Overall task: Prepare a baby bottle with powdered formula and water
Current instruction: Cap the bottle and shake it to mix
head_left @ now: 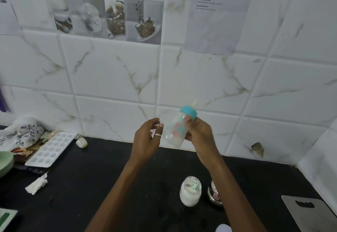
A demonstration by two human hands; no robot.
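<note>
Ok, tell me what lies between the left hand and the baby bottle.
Nothing. The head view shows only a narrow gap, wall tile behind it, between the left hand and the baby bottle that the right hand grips.

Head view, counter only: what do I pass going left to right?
green bowl → ice tray → powder jar → steel cup → cutting board. Left out: the bottle, held above the counter in the right hand.
</note>
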